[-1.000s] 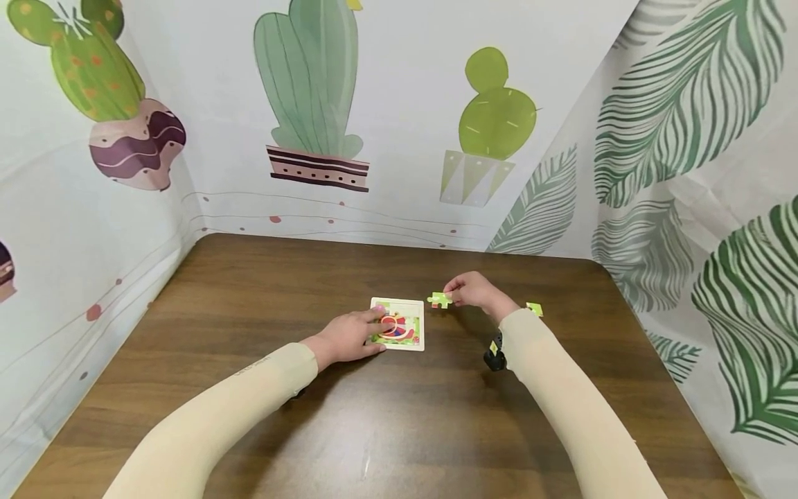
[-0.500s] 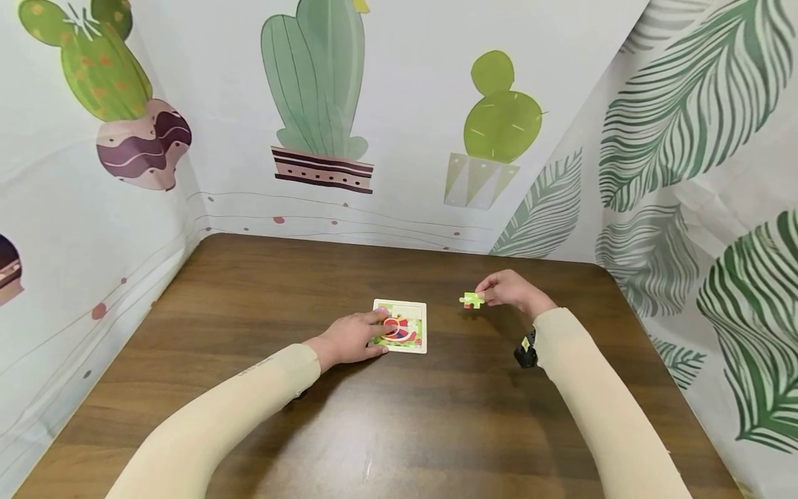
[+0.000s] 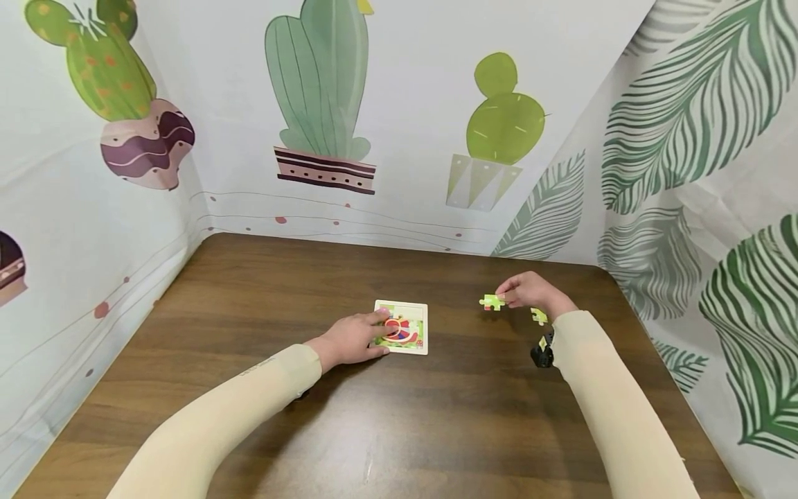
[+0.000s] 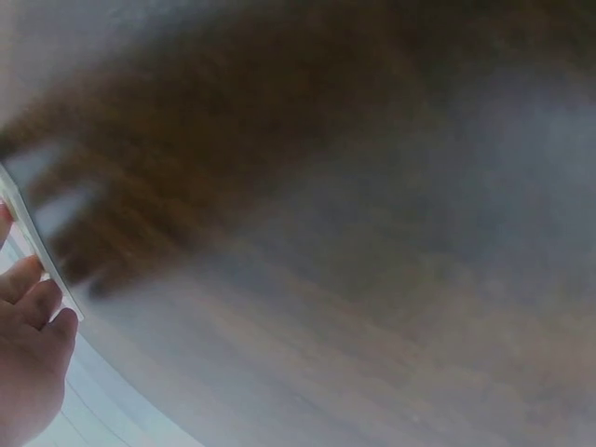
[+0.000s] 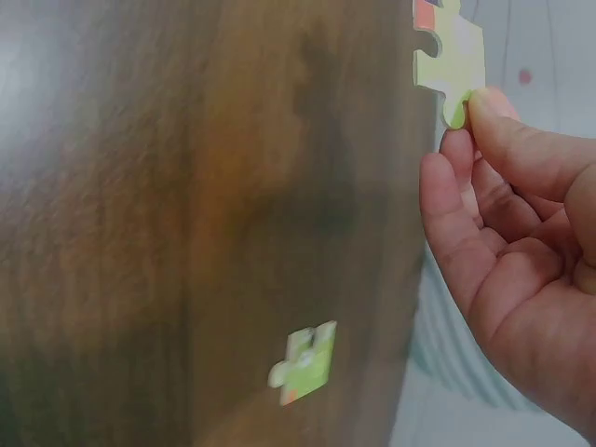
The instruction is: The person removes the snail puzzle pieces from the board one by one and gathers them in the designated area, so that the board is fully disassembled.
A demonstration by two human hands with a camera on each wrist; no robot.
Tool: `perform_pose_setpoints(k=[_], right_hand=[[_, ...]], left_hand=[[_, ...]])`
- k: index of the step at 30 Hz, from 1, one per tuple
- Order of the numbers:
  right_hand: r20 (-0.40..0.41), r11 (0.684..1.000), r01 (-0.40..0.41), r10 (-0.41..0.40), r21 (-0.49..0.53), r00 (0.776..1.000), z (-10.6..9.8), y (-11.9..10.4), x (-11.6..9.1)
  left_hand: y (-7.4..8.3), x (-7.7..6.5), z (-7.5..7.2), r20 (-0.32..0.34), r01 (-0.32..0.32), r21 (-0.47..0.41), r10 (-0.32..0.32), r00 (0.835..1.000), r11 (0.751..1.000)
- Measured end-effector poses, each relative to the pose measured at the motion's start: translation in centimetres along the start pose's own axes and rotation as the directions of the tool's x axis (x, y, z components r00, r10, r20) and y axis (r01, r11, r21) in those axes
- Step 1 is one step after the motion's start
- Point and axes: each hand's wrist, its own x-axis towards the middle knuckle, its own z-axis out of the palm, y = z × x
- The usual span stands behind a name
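A square puzzle board (image 3: pixel 427 331) with a pale frame lies mid-table, filled with a red, blue and green picture; a pale strip shows along its far side. My left hand (image 3: pixel 350 338) rests on its left part with fingers spread, covering some of the picture. To the right, my right hand (image 3: pixel 530 290) pinches a green jigsaw piece (image 3: pixel 492 302) between thumb and finger, above the table. In the right wrist view this piece (image 5: pixel 456 56) has a red corner. A second green jigsaw piece (image 3: pixel 539 316) lies on the table below my right wrist.
The brown wooden table (image 3: pixel 399 430) meets a cloth backdrop (image 3: pixel 411 138) printed with cacti and leaves at its back and sides. A black wrist camera (image 3: pixel 542 353) hangs under my right sleeve.
My right hand has moved to the right, away from the board, still pinching the jigsaw piece. The second piece shows beside its wrist again. My left hand stays on the board.
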Motion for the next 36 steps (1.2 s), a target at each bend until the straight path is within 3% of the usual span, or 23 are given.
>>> perform_pose_setpoints(k=[6,17,36], right_hand=[[-0.048,0.996,-0.072,0.069,-0.050,0.996,0.1,0.7,-0.2],[-0.107,0.986,-0.115,0.102,-0.120,0.989,0.0,1.9,-0.6],[-0.118,0.981,-0.136,0.120,-0.135,0.986,0.0,3.6,0.4]], left_hand=[[0.0,-0.1,0.1,-0.006,-0.006,0.001,0.006,1.000,1.000],[0.2,0.0,0.0,0.016,0.009,-0.006,-0.009,1.000,1.000],[0.4,-0.3,-0.1,-0.009,0.003,-0.010,-0.003,1.000,1.000]])
